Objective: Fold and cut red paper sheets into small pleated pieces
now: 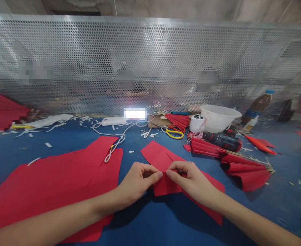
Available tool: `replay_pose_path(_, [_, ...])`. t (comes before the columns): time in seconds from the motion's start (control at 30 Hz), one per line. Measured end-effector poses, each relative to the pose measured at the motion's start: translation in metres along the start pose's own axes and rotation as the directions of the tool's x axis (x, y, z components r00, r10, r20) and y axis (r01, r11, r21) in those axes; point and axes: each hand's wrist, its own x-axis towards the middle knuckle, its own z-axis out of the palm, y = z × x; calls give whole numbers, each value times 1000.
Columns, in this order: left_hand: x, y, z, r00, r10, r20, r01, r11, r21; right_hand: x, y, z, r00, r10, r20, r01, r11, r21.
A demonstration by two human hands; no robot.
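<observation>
Between my two hands is a piece of red paper (167, 187), held just above the blue tabletop with its near part hanging down. My left hand (140, 177) pinches its edge between thumb and forefinger. Close beside it, my right hand (187, 174) pinches the same edge, and the two sets of fingertips are almost touching. More of the red paper spreads out beyond and under my right hand. To the left lies a large red sheet (70, 177), flat on the table, with my left forearm across it.
A perforated metal panel (150, 61) closes off the back. Along it lie a white power bank (113, 121) with a cable, yellow-handled scissors (175, 134), a thread spool (197, 123), a white bowl (219, 118) and a bottle (258, 106). Folded red pieces on sticks (250, 171) lie right.
</observation>
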Motion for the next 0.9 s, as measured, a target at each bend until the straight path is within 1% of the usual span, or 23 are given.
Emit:
replay_pose_path(0.13, [0, 2, 0, 1000, -11, 7, 11, 1000, -24, 0, 0, -1, 1000, -17, 9, 17, 1000, -14])
replay_pose_path(0.23, [0, 4, 0, 1000, -28, 14, 29, 996, -81, 1, 1, -4, 1000, -4, 28, 3, 1000, 23])
replay_pose_path(0.37, [0, 5, 0, 997, -46, -54, 40, 992, -119, 7, 7, -18, 998, 27, 48, -32, 994, 108])
replay_pose_path(0.43, [1, 4, 1, 996, -51, -75, 41, 991, -130, 10, 10, -25, 999, 10, 35, -15, 992, 125])
replay_pose_path(0.5, [1, 3, 1, 997, -36, -71, 28, 994, -105, 11, 9, -27, 1000, -16, 14, 14, 993, 117])
replay_pose_path(0.57, [0, 3, 2, 999, -3, -34, 3, 1000, -21, 9, 7, -22, 999, -27, 19, 25, 995, 95])
replay_pose_path(0.63, [-2, 2, 2, 1000, 18, 20, -20, 997, 74, 5, 2, -12, 998, -22, 62, 18, 997, 73])
replay_pose_path(0.67, [-3, 2, 2, 999, 19, 47, -24, 994, 102, 3, 0, -7, 995, -20, 94, 15, 998, 56])
replay_pose_path(0.7, [-3, 2, 2, 998, 20, 66, -28, 993, 116, 0, -1, -1, 995, -19, 94, 16, 999, 37])
replay_pose_path(0.8, [-5, 2, 1, 997, 45, 63, -53, 990, 133, -4, -2, 8, 999, -2, 33, 4, 999, -54])
replay_pose_path(0.9, [-6, 1, 1, 997, 67, 25, -70, 985, 158, -4, 0, 6, 999, 2, 44, 1, 997, -81])
